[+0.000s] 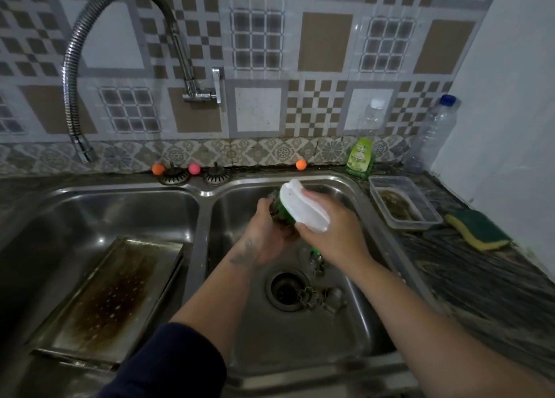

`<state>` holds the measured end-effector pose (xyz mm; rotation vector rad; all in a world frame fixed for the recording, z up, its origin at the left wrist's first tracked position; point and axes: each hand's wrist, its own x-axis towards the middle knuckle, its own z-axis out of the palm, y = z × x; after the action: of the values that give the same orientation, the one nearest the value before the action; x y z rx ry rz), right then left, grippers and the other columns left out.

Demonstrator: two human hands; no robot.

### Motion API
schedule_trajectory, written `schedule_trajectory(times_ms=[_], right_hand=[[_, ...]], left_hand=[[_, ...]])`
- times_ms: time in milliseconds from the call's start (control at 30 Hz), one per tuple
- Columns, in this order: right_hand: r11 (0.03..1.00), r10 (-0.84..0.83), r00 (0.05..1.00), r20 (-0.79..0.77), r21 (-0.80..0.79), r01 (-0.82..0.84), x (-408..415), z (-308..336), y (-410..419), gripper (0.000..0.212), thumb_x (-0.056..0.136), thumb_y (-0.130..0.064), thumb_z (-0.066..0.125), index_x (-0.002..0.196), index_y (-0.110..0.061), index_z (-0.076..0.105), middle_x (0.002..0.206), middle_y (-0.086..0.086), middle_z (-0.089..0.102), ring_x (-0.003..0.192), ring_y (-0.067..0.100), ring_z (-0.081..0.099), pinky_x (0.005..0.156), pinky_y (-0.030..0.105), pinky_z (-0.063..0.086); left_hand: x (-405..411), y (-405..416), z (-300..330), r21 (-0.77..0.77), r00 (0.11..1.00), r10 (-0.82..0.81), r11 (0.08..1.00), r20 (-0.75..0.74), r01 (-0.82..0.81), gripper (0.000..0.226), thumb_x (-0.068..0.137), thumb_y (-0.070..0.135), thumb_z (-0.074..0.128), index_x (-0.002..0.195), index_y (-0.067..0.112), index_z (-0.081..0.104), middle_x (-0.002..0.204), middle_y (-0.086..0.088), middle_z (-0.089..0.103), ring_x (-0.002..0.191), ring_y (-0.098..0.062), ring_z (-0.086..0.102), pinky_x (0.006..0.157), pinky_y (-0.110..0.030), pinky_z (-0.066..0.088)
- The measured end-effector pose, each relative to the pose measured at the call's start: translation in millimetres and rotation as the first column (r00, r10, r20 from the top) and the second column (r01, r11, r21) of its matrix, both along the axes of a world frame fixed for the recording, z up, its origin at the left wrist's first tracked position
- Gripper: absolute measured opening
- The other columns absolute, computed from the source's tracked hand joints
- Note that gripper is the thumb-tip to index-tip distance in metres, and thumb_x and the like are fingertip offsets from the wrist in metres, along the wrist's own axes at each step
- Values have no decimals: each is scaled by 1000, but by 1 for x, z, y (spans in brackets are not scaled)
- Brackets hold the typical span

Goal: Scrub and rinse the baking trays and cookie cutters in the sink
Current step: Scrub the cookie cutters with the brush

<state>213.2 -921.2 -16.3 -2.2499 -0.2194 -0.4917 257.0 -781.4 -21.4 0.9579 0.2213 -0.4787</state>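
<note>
Our dark sleeve [168, 364] sits lowest; left of it, a stained baking tray [111, 301] leans in the left basin, likely stiff, best taken by its rim. Our left hand [265, 232] curls around something small, probably a cookie cutter; our right hand [327, 226] grips a white-backed scrubbing brush [301, 207]. Loose cookie cutters [318, 295] ring the right basin's drain, likely light, slippery.

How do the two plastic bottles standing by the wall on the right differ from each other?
The bottle with the white cap stands right behind the green dish soap; the bottle with the blue cap stands further right, in the corner. The blue-capped one looks taller and wider. Both are clear, upright, capped and look empty.
</note>
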Motion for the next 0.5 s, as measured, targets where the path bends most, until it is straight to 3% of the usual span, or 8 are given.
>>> schedule_trajectory(times_ms=[133,200,333,400,500], right_hand=[[918,-45,998,32,-394,54,12,7,-5,60,80,-28,69,136,-33,51,135,-6,54,116,26,53,94,42,47],[915,-101,993,57,-387,115,13,8,-10,60,79,-26,71,136,-32,52,136,-3,55,120,28,51,97,43,45],[961,29,999,-46,-273,-41,5,16,-18,61,78,-23,73,134,-34,53,135,-9,54,120,15,51,95,27,41],[934,56,996,-70,-349,-77,7,18,-14,60,80,-24,70,135,-37,51,136,-12,53,120,15,51,95,30,43],[888,-34,999,-13,-458,24,14,19,-11,61,79,-26,69,136,-37,50,136,-9,54,118,22,53,97,39,44]], left_hand=[[1,-2,-2,-1,999,-8,1000,38,8,49,100,35,35,134,2,49,130,-23,58,119,-35,57,96,-40,49],[4,0,-5,65,998,-22,998,62,18,48,101,38,36,133,6,51,128,-19,61,118,-33,58,102,-42,45],[3,6,-2,164,992,-109,982,69,96,41,100,44,39,121,15,57,118,-15,66,103,-28,64,78,-34,54],[3,6,-5,162,993,-94,983,66,82,34,100,41,42,116,16,59,110,-13,68,102,-28,65,81,-34,54],[5,10,-7,116,997,-25,993,71,16,42,100,39,43,124,8,56,106,-15,70,99,-29,67,85,-33,55]])
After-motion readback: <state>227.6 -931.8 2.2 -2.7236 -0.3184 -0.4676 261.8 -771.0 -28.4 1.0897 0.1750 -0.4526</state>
